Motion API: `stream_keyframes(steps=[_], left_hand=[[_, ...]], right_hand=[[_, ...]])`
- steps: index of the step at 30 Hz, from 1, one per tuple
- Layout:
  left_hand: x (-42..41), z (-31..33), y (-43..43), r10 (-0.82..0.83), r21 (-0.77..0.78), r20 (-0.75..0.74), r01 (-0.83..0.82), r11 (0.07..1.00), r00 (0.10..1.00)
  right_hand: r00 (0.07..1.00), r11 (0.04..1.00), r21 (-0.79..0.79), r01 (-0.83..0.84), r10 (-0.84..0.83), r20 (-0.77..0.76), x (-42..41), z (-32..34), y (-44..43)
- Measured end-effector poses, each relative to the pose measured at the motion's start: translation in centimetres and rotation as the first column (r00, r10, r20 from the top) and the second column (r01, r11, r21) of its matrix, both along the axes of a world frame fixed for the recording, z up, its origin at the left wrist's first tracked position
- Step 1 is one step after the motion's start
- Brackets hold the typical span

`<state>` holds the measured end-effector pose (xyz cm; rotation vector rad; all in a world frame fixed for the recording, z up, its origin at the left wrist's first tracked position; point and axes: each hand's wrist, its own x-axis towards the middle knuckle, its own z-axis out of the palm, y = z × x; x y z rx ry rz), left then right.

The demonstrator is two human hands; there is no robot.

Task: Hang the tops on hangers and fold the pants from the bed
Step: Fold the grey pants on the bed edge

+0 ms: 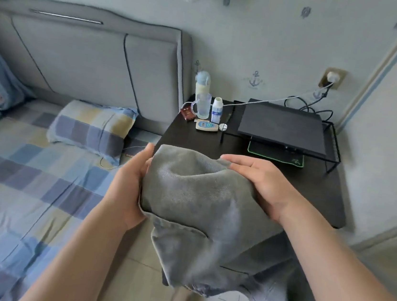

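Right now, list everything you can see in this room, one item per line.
pants: one, grey denim, held between both hands over the table's near edge
table: one, black, beside the bed
bed: one, blue and yellow checked sheet, left
pillow: one, checked, at the head of the bed
headboard: one, grey, padded, against the wall
bottle: one, pale with blue lid, table's far corner
mug: one, clear, in front of the bottle
laptop: one, black, on a wire stand on the table
wall socket: one, with white plug
left hand: on the pants' left side
right hand: on the pants' top right
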<state>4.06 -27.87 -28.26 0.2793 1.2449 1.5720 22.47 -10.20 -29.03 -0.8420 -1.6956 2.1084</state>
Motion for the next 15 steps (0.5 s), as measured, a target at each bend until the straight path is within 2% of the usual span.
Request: stream_keyframes(steps=[4, 7, 11, 15], left_hand=[[2.1, 1.2, -3.5, 0.084, -0.039, -0.239, -0.096, 0.995, 0.967], [3.1, 2.2, -6.0, 0.089, 0.008, -0.400, -0.094, 0.996, 0.912], [3.2, 4.1, -8.6, 0.243, 0.170, -0.474, -0.182, 0.968, 0.846], [2.4, 6.9, -10.2, 0.480, 0.341, -0.527, -0.343, 0.875, 0.701]], right_hand=[[0.996, 0.989, 0.144, 0.033, -0.020, -0.092, -0.2, 3.0, -3.6], [0.977, 0.973, 0.229, 0.039, 0.010, -0.212, -1.0, 5.7, -6.4], [0.936, 0.925, 0.378, 0.042, 0.096, -0.339, -2.4, 10.3, -9.1], [0.920, 0.831, 0.556, 0.010, 0.211, -0.332, -4.3, 13.9, -11.3]])
